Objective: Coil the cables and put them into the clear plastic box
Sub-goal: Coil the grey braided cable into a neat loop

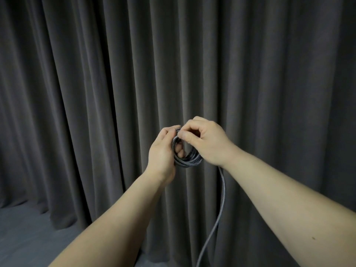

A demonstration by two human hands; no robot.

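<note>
Your left hand (161, 151) grips the coiled grey cable (187, 158) before a dark curtain (96, 93); your right hand (204, 140) pinches the coil's top, loose tail hanging below that grip.

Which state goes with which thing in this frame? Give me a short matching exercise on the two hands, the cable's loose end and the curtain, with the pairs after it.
Things:
1. left hand
2. right hand
3. cable tail
4. curtain

States:
A. hangs in dark folds behind everything
B. pinches the top of the coil with thumb and fingers
C. trails down out of the bottom of the view
D. holds the coil with fingers through its loops

Pairs: 1-D, 2-B, 3-C, 4-A
</note>
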